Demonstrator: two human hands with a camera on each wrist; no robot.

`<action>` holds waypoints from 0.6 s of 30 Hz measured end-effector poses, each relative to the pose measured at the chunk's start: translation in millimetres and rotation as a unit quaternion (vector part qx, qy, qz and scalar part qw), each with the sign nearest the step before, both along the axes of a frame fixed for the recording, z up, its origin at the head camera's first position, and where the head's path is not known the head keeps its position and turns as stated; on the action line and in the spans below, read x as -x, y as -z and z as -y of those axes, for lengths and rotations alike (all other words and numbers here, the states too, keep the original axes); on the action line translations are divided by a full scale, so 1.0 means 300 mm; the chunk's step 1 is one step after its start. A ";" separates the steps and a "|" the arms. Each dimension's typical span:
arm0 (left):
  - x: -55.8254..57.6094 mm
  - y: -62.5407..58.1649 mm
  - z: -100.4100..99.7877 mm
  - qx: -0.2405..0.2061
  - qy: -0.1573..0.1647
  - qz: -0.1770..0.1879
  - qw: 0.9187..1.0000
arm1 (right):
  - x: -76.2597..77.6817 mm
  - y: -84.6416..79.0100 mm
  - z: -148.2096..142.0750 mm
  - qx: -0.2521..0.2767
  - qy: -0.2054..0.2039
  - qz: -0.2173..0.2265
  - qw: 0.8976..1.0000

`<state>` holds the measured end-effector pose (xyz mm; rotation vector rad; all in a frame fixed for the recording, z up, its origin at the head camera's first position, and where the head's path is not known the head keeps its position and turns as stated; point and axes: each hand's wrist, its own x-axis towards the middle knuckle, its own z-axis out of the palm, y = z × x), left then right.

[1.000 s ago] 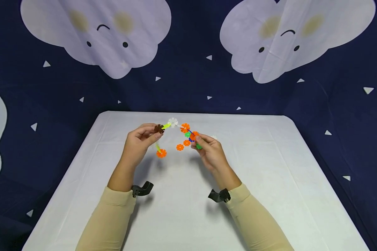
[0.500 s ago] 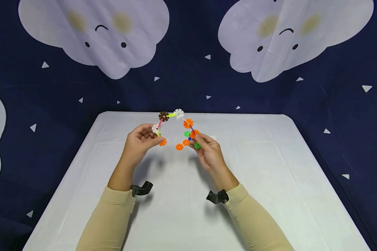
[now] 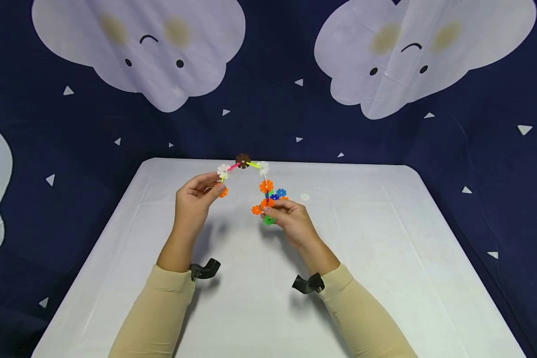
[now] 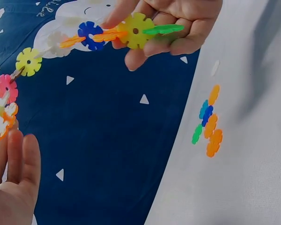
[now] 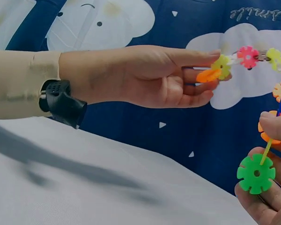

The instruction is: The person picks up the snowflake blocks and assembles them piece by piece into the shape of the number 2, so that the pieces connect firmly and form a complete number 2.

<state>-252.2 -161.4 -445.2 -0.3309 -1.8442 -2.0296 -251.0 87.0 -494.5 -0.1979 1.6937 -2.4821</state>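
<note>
A curved chain of interlocked plastic snowflake discs hangs between both hands above the table. A brown disc (image 3: 243, 161) sits at its top, with white discs (image 3: 262, 168) on either side. My left hand (image 3: 191, 204) pinches the chain's left end, near an orange disc (image 3: 223, 191); a yellow disc (image 5: 220, 67) shows there in the right wrist view. At the other end my right hand (image 3: 295, 223) pinches the chain between thumb and fingers, by an orange disc (image 3: 266, 186) and the green end disc (image 5: 256, 173). Fingers partly hide the gripped discs.
Several loose discs lie on the white table (image 3: 250, 308) behind my right hand, among them a blue disc (image 3: 281, 192) and an orange disc (image 3: 256, 210). Farther right lies a loose white disc (image 3: 305, 197). A dark cloth with clouds (image 3: 138, 49) hangs behind the table.
My left hand has shifted its grip from the brown disc to the chain's left end, and the brown disc has risen. My right hand has moved slightly left and down, uncovering the loose blue disc.
</note>
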 end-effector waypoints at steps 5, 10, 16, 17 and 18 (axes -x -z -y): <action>0.002 0.001 0.000 0.005 0.040 0.007 0.999 | -0.004 0.003 0.004 -0.034 -0.005 0.010 0.999; -0.001 0.004 0.002 0.029 0.099 0.015 0.995 | -0.010 0.004 0.009 -0.034 -0.023 0.019 0.999; 0.001 0.003 0.003 0.029 0.116 -0.003 0.993 | -0.022 0.003 0.019 -0.012 -0.051 0.009 0.999; 0.003 0.003 0.004 0.019 0.115 -0.006 0.993 | -0.024 0.003 0.021 -0.009 -0.055 0.005 0.998; 0.004 0.003 0.005 0.005 0.115 -0.008 0.993 | -0.026 0.003 0.023 -0.007 -0.057 0.000 0.998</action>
